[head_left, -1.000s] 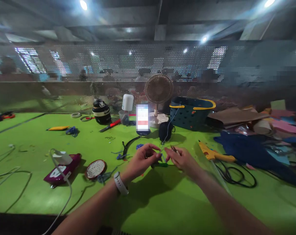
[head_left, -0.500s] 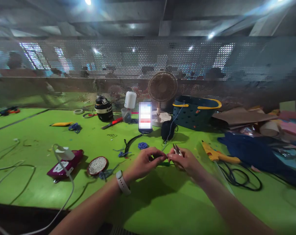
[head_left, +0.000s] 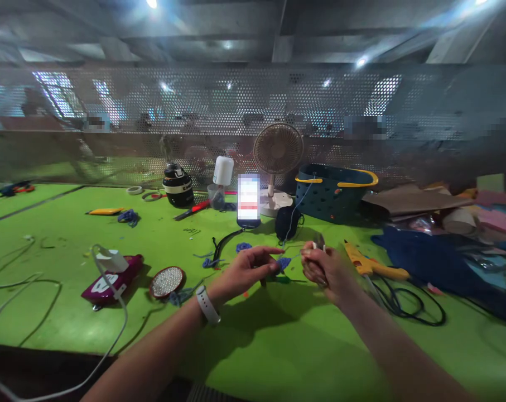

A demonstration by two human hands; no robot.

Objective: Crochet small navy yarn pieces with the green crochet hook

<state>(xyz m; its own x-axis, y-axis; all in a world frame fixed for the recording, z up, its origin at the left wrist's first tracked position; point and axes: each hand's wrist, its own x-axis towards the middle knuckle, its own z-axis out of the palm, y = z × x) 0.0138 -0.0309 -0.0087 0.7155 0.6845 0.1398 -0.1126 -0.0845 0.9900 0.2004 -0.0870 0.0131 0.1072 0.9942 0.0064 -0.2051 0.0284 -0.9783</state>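
Observation:
My left hand [head_left: 259,265], with a white watch on its wrist, is closed on a small blue crocheted piece [head_left: 283,263], which shows at the fingertips. My right hand [head_left: 326,267] is curled around a pair of thread snips [head_left: 319,243], their metal blades pointing up. A thin strand of blue yarn [head_left: 295,255] runs between the crocheted piece and my right fingers. Below the hands a slim green item [head_left: 283,280] lies on the table; its kind is unclear. Behind my left hand sits a blue crocheted flower [head_left: 243,247], partly hidden. A dark yarn ball [head_left: 287,223] lies beyond.
A phone [head_left: 248,198] and a fan [head_left: 278,151] stand at the back, near a dark basket [head_left: 332,192]. To the right lies a yellow glue gun [head_left: 374,265] with a coiled cord. On the left are a round pearl-topped tin [head_left: 167,282] and a purple case [head_left: 112,282].
My hands have moved apart, the right one shifting rightward with the snips. The blue crocheted piece and the strand of yarn now show between them.

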